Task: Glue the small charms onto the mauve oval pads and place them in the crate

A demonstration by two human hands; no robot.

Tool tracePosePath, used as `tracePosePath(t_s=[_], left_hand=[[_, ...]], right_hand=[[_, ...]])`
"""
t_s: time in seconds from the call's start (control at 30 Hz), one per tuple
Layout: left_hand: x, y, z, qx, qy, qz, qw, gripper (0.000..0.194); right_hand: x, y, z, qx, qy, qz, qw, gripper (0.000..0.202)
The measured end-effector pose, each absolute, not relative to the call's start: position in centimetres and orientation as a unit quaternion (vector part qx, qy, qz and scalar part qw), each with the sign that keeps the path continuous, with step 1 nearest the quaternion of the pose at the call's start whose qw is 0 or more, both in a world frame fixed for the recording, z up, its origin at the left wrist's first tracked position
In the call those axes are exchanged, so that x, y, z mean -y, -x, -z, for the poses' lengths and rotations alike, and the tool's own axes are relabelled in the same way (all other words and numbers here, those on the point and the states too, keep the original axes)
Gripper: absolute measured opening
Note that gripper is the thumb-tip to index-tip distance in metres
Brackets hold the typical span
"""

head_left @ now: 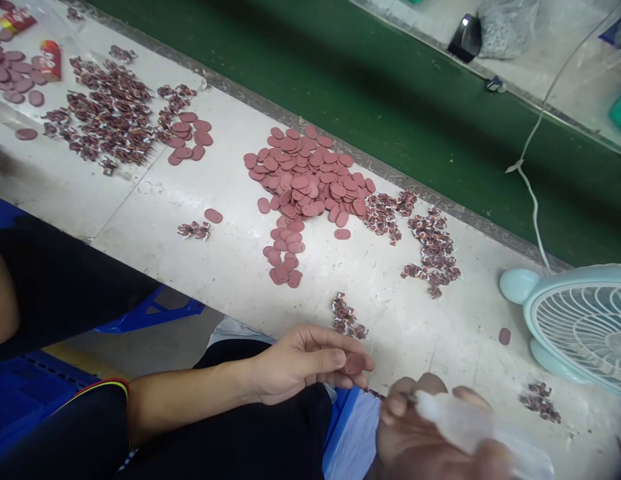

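My left hand pinches a reddish-brown oval disc between thumb and fingers, its flat face turned up. Beside it on the right, my right hand is wrapped round a translucent white squeeze bottle. The bottle's narrow end points left toward the disc, apart from it; motion blurs this hand and bottle. Just beyond my left fingers lies a small cluster of brown-and-white molded pieces, too small to name. Farther up the table spreads a large heap of the same oval discs.
More molded pieces lie at right and in a big pile at upper left. A pale blue fan stands at the right edge, its white cord running upward. Another person's arm shows at far left. A blue bin sits below the table edge.
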State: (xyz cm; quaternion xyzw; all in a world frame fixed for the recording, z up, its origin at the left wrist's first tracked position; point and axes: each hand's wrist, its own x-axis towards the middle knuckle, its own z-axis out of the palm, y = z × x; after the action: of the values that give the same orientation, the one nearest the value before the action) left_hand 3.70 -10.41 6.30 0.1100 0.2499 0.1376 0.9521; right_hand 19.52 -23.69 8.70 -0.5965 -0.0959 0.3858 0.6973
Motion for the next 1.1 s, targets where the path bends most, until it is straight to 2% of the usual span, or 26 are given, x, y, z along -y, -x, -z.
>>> tracePosePath(t_s=[0.03,0.07,0.1,0.13,0.2,0.23,0.33,0.37,0.43,0.5,0.6,0.67,0.73,0.77,0.87,0.97,1.1], left_hand=[[10.3,-3.6,-6.2,-0.248,-0.113,-0.141,0.952,0.03],[10.2,-3.5,-6.1,-0.247,-0.116,-0.144,0.951,0.029],[10.1,-3.4,-6.0,-0.248,-0.119,-0.149,0.95,0.029],[9.9,-3.3,-5.9,-0.251,-0.122,-0.154,0.948,0.029],[9.5,-2.9,-5.7,-0.259,-0.127,-0.167,0.943,0.028],[9.3,-2.7,-5.5,-0.265,-0.13,-0.174,0.939,0.027],[8.4,-1.7,-5.2,-0.29,-0.14,-0.191,0.927,0.025],[8.1,-1.4,-5.1,-0.299,-0.144,-0.195,0.923,0.025],[7.7,-0.8,-5.0,-0.313,-0.15,-0.198,0.917,0.024],[7.4,-0.5,-5.1,-0.323,-0.153,-0.198,0.913,0.024],[7.4,-0.4,-5.3,-0.329,-0.154,-0.195,0.911,0.024],[7.6,-0.6,-5.4,-0.325,-0.153,-0.194,0.913,0.024],[7.8,-0.7,-5.6,-0.318,-0.156,-0.189,0.916,0.026],[7.9,-0.8,-5.6,-0.315,-0.159,-0.185,0.917,0.027],[8.2,-1.0,-5.7,-0.317,-0.168,-0.176,0.917,0.028],[8.5,-1.1,-5.9,-0.32,-0.179,-0.172,0.914,0.028],[9.0,-1.4,-6.2,-0.301,-0.198,-0.18,0.915,0.027]], right_hand=[[23.7,-20.7,-8.1,-0.008,0.466,-0.431,0.773,0.036],[23.7,-22.0,-7.3,-0.137,0.275,-0.483,0.82,0.036],[23.7,-23.3,-6.2,-0.262,0.049,-0.517,0.814,0.04],[23.7,-24.6,-4.9,-0.367,-0.167,-0.545,0.735,0.041],[23.8,-26.7,-2.5,-0.398,-0.289,-0.563,0.664,0.032],[24.0,-27.5,-1.6,-0.397,-0.303,-0.573,0.65,0.03],[24.8,-27.8,-0.7,-0.364,-0.288,-0.59,0.66,0.034],[25.1,-27.3,-1.0,-0.334,-0.234,-0.604,0.685,0.033],[25.4,-25.7,-2.2,-0.213,0.027,-0.623,0.752,0.026],[25.1,-23.8,-3.2,-0.064,0.335,-0.576,0.743,0.023],[23.5,-22.0,-3.9,0.133,0.605,-0.493,0.611,0.031],[22.2,-22.0,-3.8,0.337,0.739,-0.388,0.437,0.029],[21.2,-22.7,-3.5,0.486,0.779,-0.279,0.281,0.028],[21.0,-23.1,-3.4,0.511,0.781,-0.251,0.256,0.028],[21.3,-23.5,-3.4,0.486,0.811,-0.202,0.255,0.023],[22.1,-22.5,-4.5,0.399,0.827,-0.222,0.327,0.021],[22.2,-19.4,-7.4,0.26,0.737,-0.374,0.5,0.014]])
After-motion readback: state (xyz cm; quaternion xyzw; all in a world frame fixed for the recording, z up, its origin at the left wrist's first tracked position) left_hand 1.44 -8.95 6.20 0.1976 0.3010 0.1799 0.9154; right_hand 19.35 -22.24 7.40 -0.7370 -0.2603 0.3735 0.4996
